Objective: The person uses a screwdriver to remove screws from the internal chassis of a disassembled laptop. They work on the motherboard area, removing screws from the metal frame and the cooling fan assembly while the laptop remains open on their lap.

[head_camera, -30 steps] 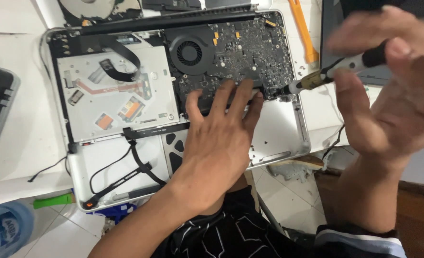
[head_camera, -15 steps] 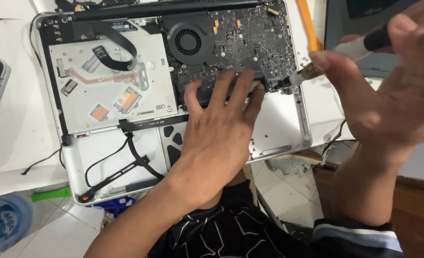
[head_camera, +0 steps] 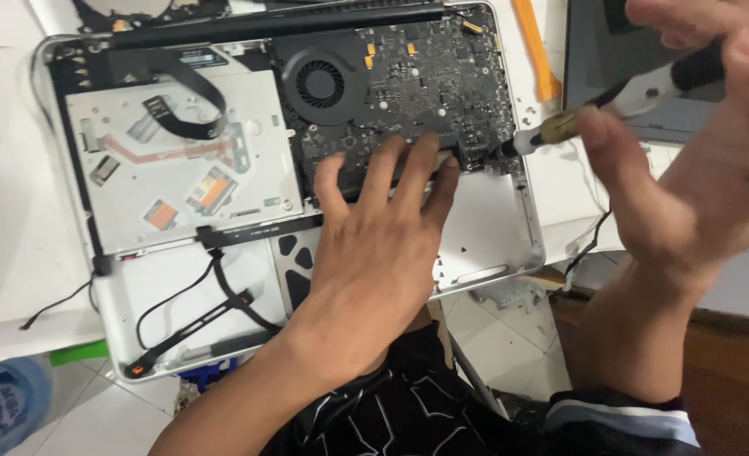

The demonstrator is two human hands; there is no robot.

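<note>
An opened silver laptop (head_camera: 492, 245) lies upside down on a white table, its insides bare. The dark circuit board (head_camera: 442, 84) with a round fan (head_camera: 319, 84) fills its upper right; a silver optical drive (head_camera: 180, 160) fills the left. My left hand (head_camera: 383, 262) rests flat on the laptop, fingers spread, fingertips on the board's lower edge. My right hand (head_camera: 695, 160) grips a screwdriver (head_camera: 611, 105) with a white and black handle and a brass collar. Its tip touches the board's lower right corner.
An orange pry tool (head_camera: 536, 51) lies on the table right of the laptop. A dark grey device (head_camera: 611, 76) sits at the upper right behind my right hand. Black cables (head_camera: 197, 312) run across the laptop's lower left bay. A blue jug (head_camera: 3, 405) stands on the floor.
The view has shifted so the laptop sits slightly lower and further right in frame. Both hands keep their hold; the screwdriver tip stays at the board's right corner.
</note>
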